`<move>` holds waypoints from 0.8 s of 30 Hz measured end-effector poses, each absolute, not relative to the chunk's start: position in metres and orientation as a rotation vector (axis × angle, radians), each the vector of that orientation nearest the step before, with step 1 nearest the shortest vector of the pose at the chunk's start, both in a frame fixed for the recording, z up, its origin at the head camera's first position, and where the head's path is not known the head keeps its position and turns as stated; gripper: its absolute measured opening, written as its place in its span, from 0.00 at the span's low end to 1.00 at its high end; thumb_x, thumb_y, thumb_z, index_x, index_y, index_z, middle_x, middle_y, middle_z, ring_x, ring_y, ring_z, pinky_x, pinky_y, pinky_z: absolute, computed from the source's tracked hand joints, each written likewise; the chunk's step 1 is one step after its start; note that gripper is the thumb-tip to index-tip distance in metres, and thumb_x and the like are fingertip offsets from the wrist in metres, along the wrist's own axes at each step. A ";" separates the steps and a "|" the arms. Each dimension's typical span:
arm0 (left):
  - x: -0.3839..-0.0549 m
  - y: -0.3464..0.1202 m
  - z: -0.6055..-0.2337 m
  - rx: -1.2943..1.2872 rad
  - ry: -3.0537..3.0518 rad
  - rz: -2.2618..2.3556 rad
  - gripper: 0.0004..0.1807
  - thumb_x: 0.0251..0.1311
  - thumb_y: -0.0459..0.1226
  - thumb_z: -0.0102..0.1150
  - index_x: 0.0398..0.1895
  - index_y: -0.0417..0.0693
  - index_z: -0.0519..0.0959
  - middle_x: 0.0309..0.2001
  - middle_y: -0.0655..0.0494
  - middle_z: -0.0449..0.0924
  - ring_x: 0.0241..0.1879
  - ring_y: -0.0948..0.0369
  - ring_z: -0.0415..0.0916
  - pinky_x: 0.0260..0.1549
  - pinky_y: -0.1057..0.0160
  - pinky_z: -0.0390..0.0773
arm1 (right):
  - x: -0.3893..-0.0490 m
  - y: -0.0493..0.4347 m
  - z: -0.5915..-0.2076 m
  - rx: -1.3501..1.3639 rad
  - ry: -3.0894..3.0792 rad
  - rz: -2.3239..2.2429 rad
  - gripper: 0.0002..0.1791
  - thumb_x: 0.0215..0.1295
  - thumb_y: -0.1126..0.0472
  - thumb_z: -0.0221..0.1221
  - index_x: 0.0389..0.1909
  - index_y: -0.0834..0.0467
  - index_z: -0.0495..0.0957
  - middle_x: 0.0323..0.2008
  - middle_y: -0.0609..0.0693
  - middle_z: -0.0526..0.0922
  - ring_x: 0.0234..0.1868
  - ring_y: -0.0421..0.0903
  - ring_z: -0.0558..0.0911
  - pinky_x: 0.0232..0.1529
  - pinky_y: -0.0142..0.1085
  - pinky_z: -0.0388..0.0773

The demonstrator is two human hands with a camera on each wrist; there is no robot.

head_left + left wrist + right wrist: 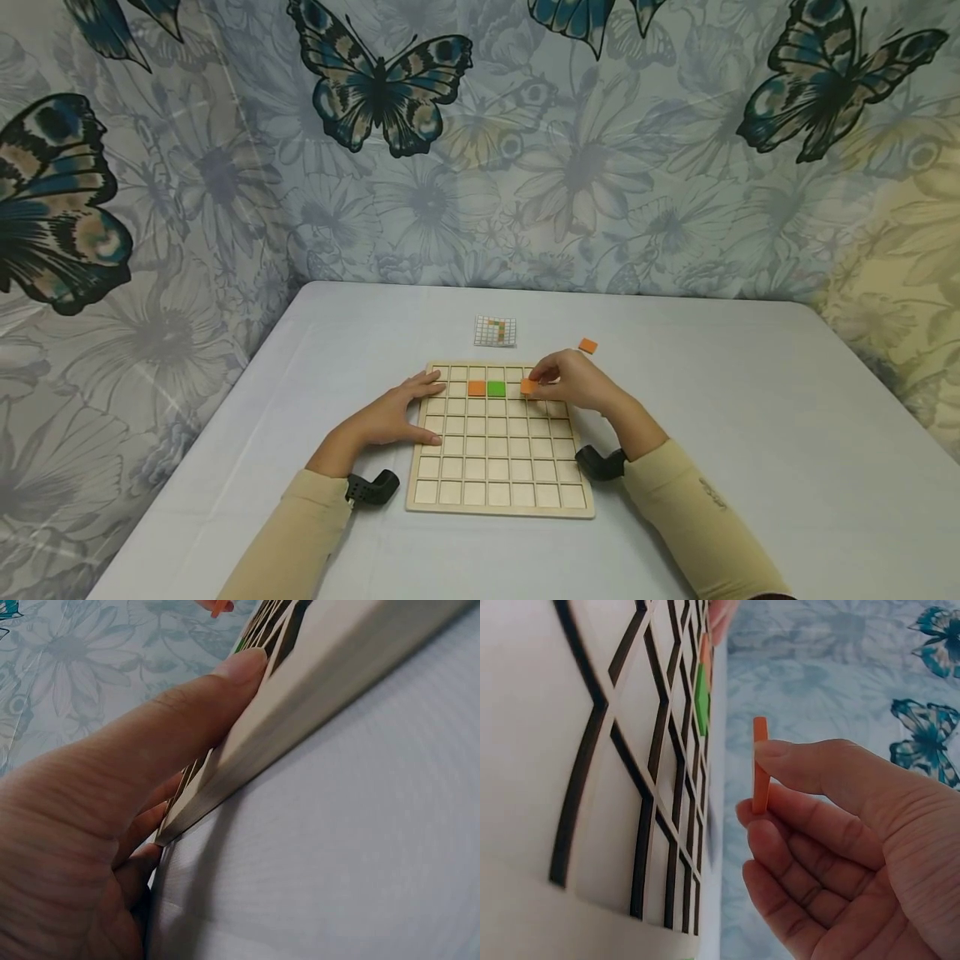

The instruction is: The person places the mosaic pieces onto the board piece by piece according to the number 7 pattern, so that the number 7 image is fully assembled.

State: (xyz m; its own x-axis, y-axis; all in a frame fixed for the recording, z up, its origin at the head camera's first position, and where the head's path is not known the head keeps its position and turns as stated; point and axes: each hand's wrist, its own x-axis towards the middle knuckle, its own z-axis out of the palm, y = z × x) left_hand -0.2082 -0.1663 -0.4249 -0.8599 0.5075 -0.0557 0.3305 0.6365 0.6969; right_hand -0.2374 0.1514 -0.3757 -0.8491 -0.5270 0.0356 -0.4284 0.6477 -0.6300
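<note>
A square wooden grid board (498,505) lies on the table. In its second row from the far edge sit an orange tile (476,388) and, right of it, a green tile (496,389). My right hand (576,382) pinches another orange tile (760,769) between thumb and fingers; the right wrist view shows it held edge-on, apart from the grid. At the board's left side rests my left hand (390,417), fingers spread. Its thumb (225,682) lies on the frame's edge, while the other fingers touch the frame farther up.
Beyond the board lies a small card (483,331) printed with a coloured grid pattern. A loose orange tile (588,345) is behind my right hand. White cloth covers the table (720,375). A butterfly-and-flower curtain (585,208) stands along the back and sides.
</note>
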 end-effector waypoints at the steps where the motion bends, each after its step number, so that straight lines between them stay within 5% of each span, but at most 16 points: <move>1: -0.208 -0.166 -0.425 0.685 2.613 1.039 0.47 0.41 0.51 0.73 0.68 0.52 0.63 0.74 0.57 0.48 0.74 0.49 0.38 0.68 0.40 0.48 | -0.239 0.150 -0.376 -0.795 2.710 -0.978 0.13 0.53 0.61 0.67 0.37 0.64 0.82 0.37 0.55 0.84 0.38 0.47 0.82 0.40 0.37 0.80; 24: -0.209 -0.166 -0.424 0.694 2.612 1.035 0.47 0.41 0.51 0.73 0.68 0.52 0.63 0.74 0.56 0.48 0.74 0.49 0.38 0.68 0.40 0.48 | -0.253 0.133 -0.390 -0.720 2.650 -0.979 0.12 0.55 0.64 0.65 0.40 0.65 0.82 0.41 0.59 0.83 0.42 0.51 0.83 0.43 0.38 0.81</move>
